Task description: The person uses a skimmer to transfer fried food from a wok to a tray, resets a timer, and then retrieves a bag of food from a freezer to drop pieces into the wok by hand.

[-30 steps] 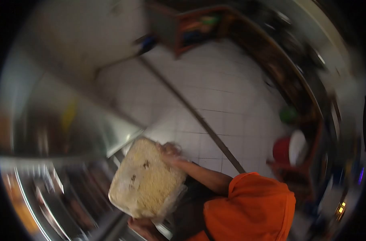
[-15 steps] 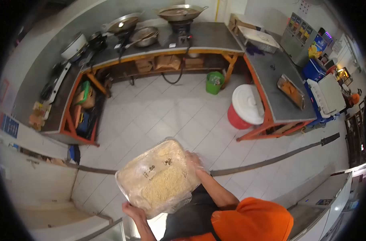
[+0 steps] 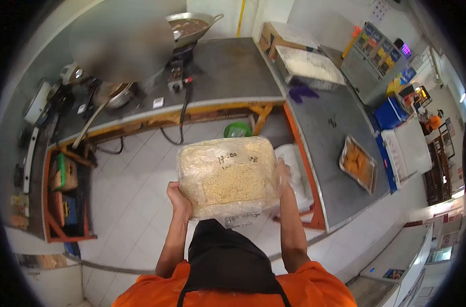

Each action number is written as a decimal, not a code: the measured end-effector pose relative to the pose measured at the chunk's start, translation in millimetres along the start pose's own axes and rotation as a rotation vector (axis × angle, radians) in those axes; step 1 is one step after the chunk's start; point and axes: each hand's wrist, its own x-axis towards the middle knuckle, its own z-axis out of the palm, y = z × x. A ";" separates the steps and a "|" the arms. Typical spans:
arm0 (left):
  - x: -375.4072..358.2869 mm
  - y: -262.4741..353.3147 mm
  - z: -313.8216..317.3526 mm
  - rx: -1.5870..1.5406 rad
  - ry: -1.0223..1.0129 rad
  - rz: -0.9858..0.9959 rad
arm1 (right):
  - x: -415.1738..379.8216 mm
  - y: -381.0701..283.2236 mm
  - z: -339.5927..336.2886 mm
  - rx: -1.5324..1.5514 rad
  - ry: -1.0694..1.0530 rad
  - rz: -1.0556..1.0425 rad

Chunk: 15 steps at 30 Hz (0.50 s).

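My left hand (image 3: 179,198) grips the tub (image 3: 230,176); my blurry right hand (image 3: 281,175) seems closed on it. Slick plastic (image 3: 199,205) could make it slip.

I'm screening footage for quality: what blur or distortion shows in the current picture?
Head view: a grey blur hides part of the back counter; the right hand is slightly smeared; the wrapped tray looks sharper; lens distortion bows the room; corners black.
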 end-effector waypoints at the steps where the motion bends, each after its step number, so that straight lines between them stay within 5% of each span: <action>1: -10.3 12.2 -0.9 0.046 -0.029 0.072 | 0.1 5.7 11.1 -0.046 0.017 0.005; 7: 37.6 -30.1 -17.3 0.021 0.021 0.090 | -2.1 31.7 -8.1 -0.307 0.147 -0.113; 9: 29.8 -15.2 -20.7 0.062 0.035 0.147 | 25.9 64.8 6.3 0.104 0.236 -0.073; 12: -24.2 0.4 -67.6 0.152 -0.033 0.073 | -73.4 84.0 -7.2 0.139 0.273 -0.057; 13: 56.8 -14.2 19.6 0.136 -0.061 0.036 | 28.1 28.1 2.3 0.143 0.276 -0.004; 15: 53.5 -19.8 16.1 0.084 -0.047 -0.107 | 23.0 33.9 1.4 -0.273 0.233 0.040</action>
